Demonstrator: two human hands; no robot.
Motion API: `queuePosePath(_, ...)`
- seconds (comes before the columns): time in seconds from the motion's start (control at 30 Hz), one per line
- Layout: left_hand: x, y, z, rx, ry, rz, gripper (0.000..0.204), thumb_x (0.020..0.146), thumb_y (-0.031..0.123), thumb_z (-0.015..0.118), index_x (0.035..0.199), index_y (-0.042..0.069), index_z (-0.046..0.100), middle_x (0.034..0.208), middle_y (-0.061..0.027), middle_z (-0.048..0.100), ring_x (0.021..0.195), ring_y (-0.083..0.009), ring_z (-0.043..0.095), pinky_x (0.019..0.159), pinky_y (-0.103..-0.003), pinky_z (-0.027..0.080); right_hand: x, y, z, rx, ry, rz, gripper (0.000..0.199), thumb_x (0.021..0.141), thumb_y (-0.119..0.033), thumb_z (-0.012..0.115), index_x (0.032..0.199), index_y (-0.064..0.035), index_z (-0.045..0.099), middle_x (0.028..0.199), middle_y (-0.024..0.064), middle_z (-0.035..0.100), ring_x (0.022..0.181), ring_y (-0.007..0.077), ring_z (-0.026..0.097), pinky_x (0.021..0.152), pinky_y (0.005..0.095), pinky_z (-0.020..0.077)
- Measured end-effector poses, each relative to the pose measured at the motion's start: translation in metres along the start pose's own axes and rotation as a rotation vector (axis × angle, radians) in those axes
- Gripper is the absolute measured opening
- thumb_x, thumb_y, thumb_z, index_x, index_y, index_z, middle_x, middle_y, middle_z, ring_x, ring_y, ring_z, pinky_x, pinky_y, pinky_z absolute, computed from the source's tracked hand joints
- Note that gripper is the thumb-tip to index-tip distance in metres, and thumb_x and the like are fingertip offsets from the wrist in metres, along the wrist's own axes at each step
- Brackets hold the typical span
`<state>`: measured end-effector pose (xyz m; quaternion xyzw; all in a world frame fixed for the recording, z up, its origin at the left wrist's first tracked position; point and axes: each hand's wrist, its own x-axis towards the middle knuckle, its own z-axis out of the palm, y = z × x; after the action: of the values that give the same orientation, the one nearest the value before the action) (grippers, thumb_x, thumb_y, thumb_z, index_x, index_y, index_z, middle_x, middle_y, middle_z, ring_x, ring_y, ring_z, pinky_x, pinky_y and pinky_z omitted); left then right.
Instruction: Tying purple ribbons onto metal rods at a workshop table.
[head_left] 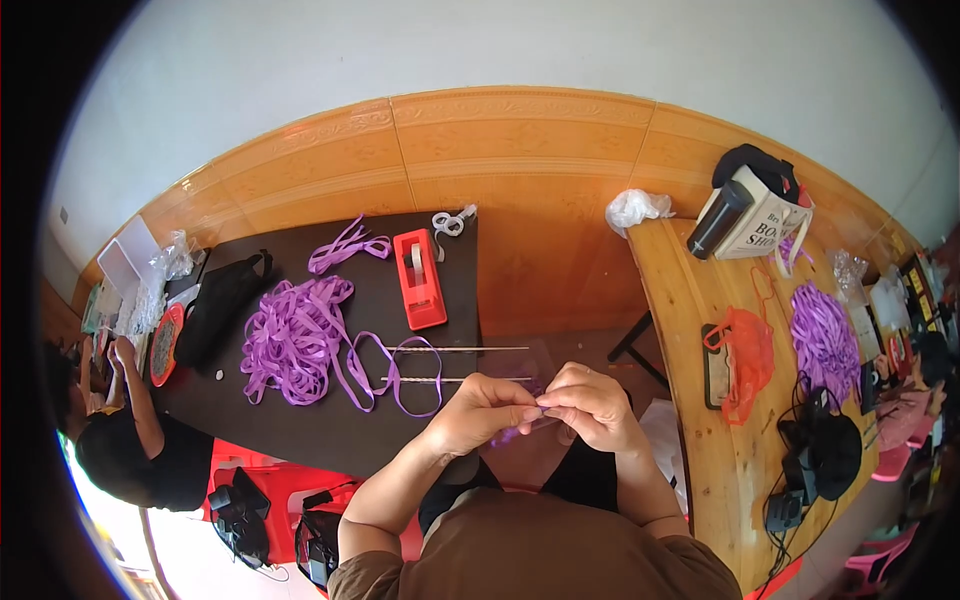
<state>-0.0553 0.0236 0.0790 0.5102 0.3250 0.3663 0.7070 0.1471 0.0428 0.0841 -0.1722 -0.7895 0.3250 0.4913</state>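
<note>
Pinching a short purple ribbon piece (528, 422) between both hands — left hand (480, 412), right hand (592, 405) — we log: ribbon heap (295, 340) beyond our fingertips (mostly unworked), two thin rods (455, 349), red tape dispenser (420, 278).

We find our fingers (540, 408) meeting just off the near edge of the desk (330, 440). Ahead and to their left, two thin rods (455, 349) lie side by side on it, with the ribbon heap (295, 340) farther left. The tape dispenser (419, 279) stands beyond the rods. To the right of our fingers, a second desk (690, 300) carries a bag (748, 372).
</note>
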Motion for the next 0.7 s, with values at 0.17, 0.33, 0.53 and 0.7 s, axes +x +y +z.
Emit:
queuePosePath(0.17,-0.006,0.005,0.014,0.038,0.041,0.137,0.007,0.085,0.001,0.059,0.082,-0.002,0.063,0.072,-0.0019,0.06,0.063,-0.0052,0.051,0.056,-0.02,0.041,-0.001,-0.001,0.003,-0.084,0.029,-0.092,0.011,0.074,0.004,0.065,0.085,0.0025,0.062,0.073,0.0098,0.059,0.062,0.0216,0.056,0.056,0.0296,0.0437)
queuePosePath(0.33,-0.007,0.012,0.024,0.689,0.214,0.588,0.002,0.078,-0.001,0.062,0.078,0.0,0.06,0.066,-0.0085,0.055,0.061,-0.0211,0.053,0.057,-0.031,0.043,-0.004,-0.002,0.012,-0.098,0.113,-0.072,0.009,0.076,0.004,0.063,0.083,0.0026,0.059,0.071,0.0101,0.058,0.061,0.021,0.056,0.054,0.0286,0.0429)
queuePosePath(0.53,-0.003,0.003,0.031,1.135,0.386,0.92,0.013,0.068,-0.003,0.064,0.08,-0.002,0.058,0.069,-0.0096,0.054,0.061,-0.027,0.05,0.057,-0.037,0.039,-0.01,-0.006,0.014,-0.017,0.109,0.16,0.013,0.076,0.009,0.06,0.088,0.0041,0.059,0.073,0.0104,0.057,0.062,0.0195,0.056,0.054,0.0272,0.0426)
queuePosePath(0.7,-0.003,-0.002,0.027,0.482,0.381,0.383,0.007,0.08,0.003,0.066,0.085,-0.002,0.064,0.069,-0.0069,0.059,0.061,-0.0134,0.055,0.056,-0.027,0.044,-0.009,-0.005,0.005,-0.049,0.132,0.198,0.02,0.073,0.006,0.065,0.092,0.0015,0.06,0.074,0.0085,0.058,0.066,0.0206,0.056,0.059,0.0294,0.0421)
